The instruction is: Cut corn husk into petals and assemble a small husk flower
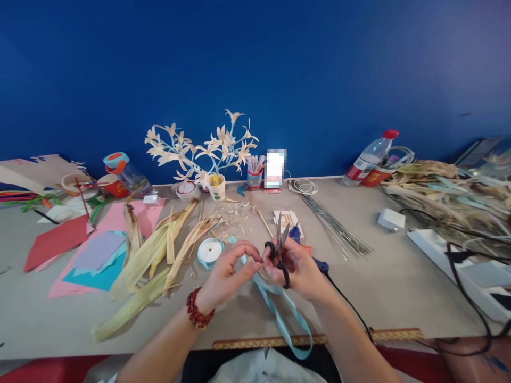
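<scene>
My right hand [300,268] grips black-handled scissors [280,244] with the blades pointing up and slightly apart. My left hand [228,274], with a red bead bracelet on the wrist, pinches a small pale piece together with the end of a light blue ribbon [281,314]. The ribbon hangs down from between my hands and loops over the table's front edge. A roll of the same ribbon [210,251] lies just left of my left hand. Long dried corn husks [154,260] lie spread to the left.
Coloured paper sheets [98,255] lie at the left. A husk flower arrangement [203,151] in a cup, a pen cup [254,178], thin wires [335,226], a water bottle [369,158], a white charger [391,219] and a husk pile [439,191] stand behind and right. A black cable [351,311] runs from a blue tool.
</scene>
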Demonstrator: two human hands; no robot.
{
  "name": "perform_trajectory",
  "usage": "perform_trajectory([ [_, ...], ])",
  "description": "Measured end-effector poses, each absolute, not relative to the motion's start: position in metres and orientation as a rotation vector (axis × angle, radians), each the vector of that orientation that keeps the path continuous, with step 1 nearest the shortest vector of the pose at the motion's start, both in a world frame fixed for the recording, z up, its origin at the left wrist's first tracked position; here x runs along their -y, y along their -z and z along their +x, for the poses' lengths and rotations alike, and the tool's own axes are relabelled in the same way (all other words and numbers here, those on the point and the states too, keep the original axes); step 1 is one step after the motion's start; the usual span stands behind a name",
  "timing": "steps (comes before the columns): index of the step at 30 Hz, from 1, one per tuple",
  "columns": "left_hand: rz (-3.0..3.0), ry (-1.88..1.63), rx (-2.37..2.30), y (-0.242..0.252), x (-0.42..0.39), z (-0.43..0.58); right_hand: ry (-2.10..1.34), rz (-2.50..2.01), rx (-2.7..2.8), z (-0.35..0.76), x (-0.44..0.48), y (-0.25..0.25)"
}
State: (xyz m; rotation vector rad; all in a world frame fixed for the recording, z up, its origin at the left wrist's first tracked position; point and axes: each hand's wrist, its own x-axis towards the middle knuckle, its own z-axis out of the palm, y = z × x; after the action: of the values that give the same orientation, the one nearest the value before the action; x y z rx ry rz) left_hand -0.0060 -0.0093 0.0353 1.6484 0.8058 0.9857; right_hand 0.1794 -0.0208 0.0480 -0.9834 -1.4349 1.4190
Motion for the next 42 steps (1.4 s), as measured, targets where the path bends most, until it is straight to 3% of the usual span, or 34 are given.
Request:
perform_trajectory([
  [6, 1.375, -0.920, -0.708, -0.030, 0.013, -0.005, -1.474, -0.940, 1.304, 0.175, 0.019, -0.044],
  [11, 1.298, -1.145, -0.769, -0.028, 0.013, -0.005, -1.370, -1.095, 1.239, 0.165, 0.034, -0.029],
  [17, 1.242, -1.251, -0.799, -0.031, 0.013, -0.003, -1.548, -1.137, 1.341, 0.158, 0.061, -0.006],
  [42, 1.074, -1.231, -0.725, -0.025, 0.015, -0.001, -1.637, -1.182, 1.215, 0.149, 0.060, -0.008],
])
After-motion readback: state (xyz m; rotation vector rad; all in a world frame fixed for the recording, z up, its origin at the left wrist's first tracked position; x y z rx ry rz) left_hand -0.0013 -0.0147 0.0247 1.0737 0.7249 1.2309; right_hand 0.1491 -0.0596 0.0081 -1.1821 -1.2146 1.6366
